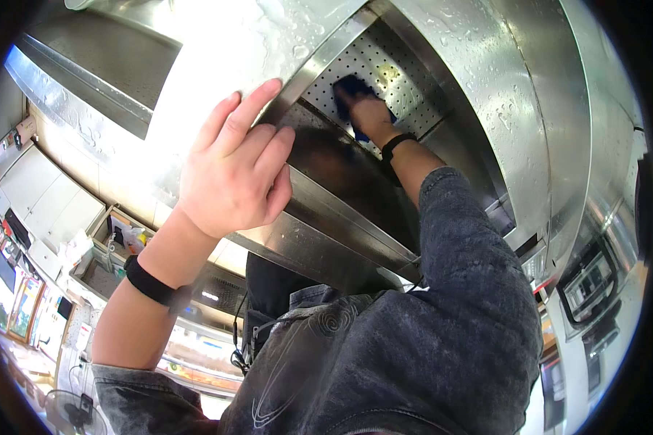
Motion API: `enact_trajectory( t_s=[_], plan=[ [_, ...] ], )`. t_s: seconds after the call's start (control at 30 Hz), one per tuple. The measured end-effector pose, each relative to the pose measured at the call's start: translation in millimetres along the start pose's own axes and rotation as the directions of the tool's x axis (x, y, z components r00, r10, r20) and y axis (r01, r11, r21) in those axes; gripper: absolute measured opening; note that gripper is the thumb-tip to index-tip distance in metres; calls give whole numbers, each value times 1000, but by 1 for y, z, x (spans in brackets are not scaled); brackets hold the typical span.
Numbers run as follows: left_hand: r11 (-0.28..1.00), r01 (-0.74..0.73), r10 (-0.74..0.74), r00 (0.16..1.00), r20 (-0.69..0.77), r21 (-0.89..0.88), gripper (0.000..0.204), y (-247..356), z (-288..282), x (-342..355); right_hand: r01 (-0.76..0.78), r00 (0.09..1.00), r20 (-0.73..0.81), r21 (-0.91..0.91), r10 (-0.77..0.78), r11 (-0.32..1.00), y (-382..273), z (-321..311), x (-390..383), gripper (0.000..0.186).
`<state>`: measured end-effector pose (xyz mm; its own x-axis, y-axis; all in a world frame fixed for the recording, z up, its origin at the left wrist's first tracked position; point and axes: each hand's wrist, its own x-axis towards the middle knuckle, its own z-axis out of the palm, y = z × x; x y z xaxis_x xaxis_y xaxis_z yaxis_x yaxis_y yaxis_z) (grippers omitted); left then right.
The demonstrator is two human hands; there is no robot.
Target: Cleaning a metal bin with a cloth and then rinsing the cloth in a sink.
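Cloth, dark blue, one: twelve o'clock, on perforated steel panel, beneath right hand (grip unclear). Left hand, one: ten o'clock, fingers loosely parted near recess rim; open room: cloth's six o'clock.

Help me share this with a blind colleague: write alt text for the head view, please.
A person's right hand is on a dark blue cloth against a perforated panel inside an open metal recess. The left hand, partly open, is by the recess's left edge; water drops dot the metal surface on the right.
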<state>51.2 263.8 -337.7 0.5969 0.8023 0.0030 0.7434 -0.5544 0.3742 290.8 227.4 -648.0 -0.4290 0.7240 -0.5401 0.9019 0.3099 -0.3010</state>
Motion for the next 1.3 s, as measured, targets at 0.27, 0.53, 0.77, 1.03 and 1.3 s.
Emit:
enact_trajectory(
  t_s=[0.27, 0.53, 0.77, 1.03, 1.3],
  plan=[
    [1000, -6, 6, 1000, -6, 6, 26, 1, 1, 2, -98, 995, -18, -5, 97, 995, -14, 18, 6, 63],
    [1000, -5, 5, 1000, 4, -7, 26, 0, 2, 1, -497, 849, -74, 222, 523, 839, 10, 4, 17, 71],
    [1000, -1, 1, 1000, -3, 3, 26, -1, 1, 1, -143, 990, -13, 19, 144, 989, 18, 10, 7, 60],
    [1000, 5, -5, 1000, 17, -1, 32, -1, 2, 1, 122, 992, -2, -50, -122, 991, 27, 2, 4, 55],
    [1000, -2, 1, 999, 36, 13, 32, -1, 1, -1, 232, 973, 27, -94, -231, 968, 4, 21, 14, 54]
  ],
)
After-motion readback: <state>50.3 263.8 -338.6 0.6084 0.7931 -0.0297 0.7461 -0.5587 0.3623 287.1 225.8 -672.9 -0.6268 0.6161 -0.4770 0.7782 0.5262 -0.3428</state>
